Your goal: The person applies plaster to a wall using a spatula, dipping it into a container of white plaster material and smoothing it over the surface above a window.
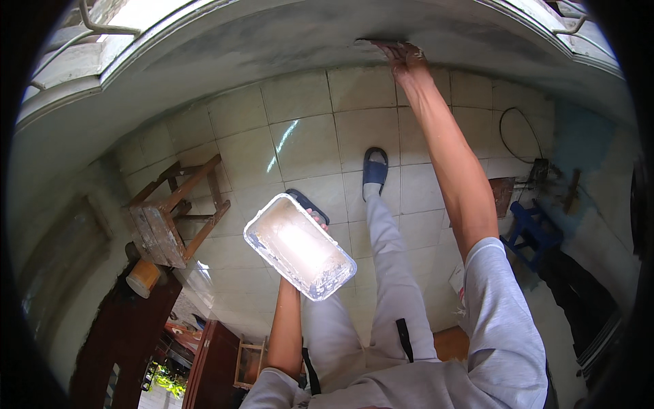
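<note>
A shallow rectangular tray, smeared with white paste along its rim and inside, rests on my left hand. My fingers curl round its far side, and the rest of that hand is hidden beneath it. Stretched far forward, my right hand is closed at the grey, patchy wall. From its fingers a thin, dark flat blade, like a putty knife, points left against the wall surface. White smears mark the hand. The handle of the tool is hidden in my grip.
On the left stands a worn wooden stool, with an orange-yellow container close by. A blue plastic stool and a looped black cable lie to the right. Window grilles rise above the wall; tiled floor lies below.
</note>
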